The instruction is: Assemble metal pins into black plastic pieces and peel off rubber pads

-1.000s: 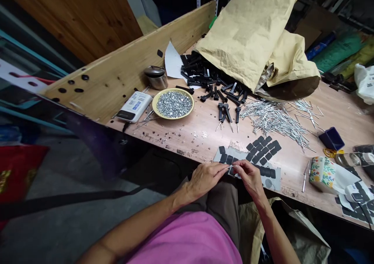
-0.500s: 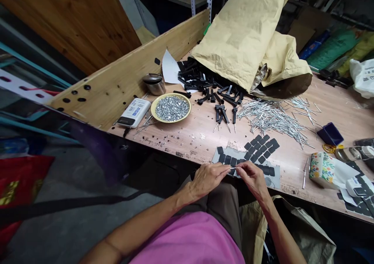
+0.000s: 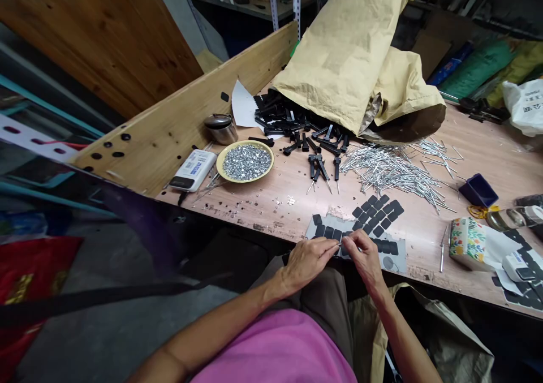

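Fingertips of left hand (image 3: 307, 261) and right hand (image 3: 365, 258) pinch one tiny part (image 3: 341, 246), unidentifiable.

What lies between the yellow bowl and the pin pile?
Head view: a few loose black parts between the bowl and the pins.

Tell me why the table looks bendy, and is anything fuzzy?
Head view: the wide lens bows the table edge; the left hand and right hand look slightly soft, so what the fingers pinch is unclear; the silver bits in the yellow bowl glint.
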`<action>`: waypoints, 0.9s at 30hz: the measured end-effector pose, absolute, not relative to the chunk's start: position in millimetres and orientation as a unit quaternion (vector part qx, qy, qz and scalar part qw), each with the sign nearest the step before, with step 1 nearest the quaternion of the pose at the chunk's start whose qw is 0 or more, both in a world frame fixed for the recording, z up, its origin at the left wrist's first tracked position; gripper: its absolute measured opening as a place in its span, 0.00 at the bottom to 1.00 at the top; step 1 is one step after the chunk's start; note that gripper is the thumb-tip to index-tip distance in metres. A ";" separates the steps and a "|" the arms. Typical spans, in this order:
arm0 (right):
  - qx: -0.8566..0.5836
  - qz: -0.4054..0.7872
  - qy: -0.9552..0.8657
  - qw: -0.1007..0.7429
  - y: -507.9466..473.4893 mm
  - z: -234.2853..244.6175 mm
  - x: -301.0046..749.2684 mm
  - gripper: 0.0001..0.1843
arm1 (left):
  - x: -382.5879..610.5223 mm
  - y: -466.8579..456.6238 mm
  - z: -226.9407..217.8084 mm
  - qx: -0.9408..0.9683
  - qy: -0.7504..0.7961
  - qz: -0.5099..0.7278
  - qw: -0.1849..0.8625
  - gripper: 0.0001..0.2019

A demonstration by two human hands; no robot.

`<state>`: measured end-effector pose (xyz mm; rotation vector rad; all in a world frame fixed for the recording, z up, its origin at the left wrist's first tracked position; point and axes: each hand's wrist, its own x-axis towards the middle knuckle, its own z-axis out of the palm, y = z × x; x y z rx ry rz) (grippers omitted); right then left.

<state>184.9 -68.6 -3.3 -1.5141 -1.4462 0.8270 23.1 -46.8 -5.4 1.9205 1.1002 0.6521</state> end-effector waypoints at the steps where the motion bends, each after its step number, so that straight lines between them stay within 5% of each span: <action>1: -0.618 0.326 -0.564 0.439 -67.8 -3.9 185.2 0.20 | 25.3 -46.1 -4.5 0.734 0.441 0.278 0.437 0.12; 9: -0.621 0.441 -0.405 0.506 -73.2 -9.1 176.2 0.19 | 56.6 -30.3 1.6 0.290 0.361 0.379 0.801 0.19; 17: -0.580 0.571 -0.284 0.506 -80.9 -15.1 176.5 0.21 | 89.5 -37.9 -11.1 0.286 0.419 0.440 0.741 0.17; 19: -0.623 0.511 -0.324 0.495 -81.3 -15.1 194.5 0.19 | 94.1 -37.2 -14.2 0.323 0.411 0.428 0.737 0.16; 22: -0.721 0.267 -0.466 0.438 -75.5 -17.6 239.1 0.16 | 93.3 -33.8 -23.6 0.378 0.416 0.365 0.742 0.20; 27: -0.781 -0.069 -0.595 0.176 -44.4 -27.3 326.2 0.14 | 62.9 -27.2 -58.0 0.550 0.510 0.413 0.517 0.20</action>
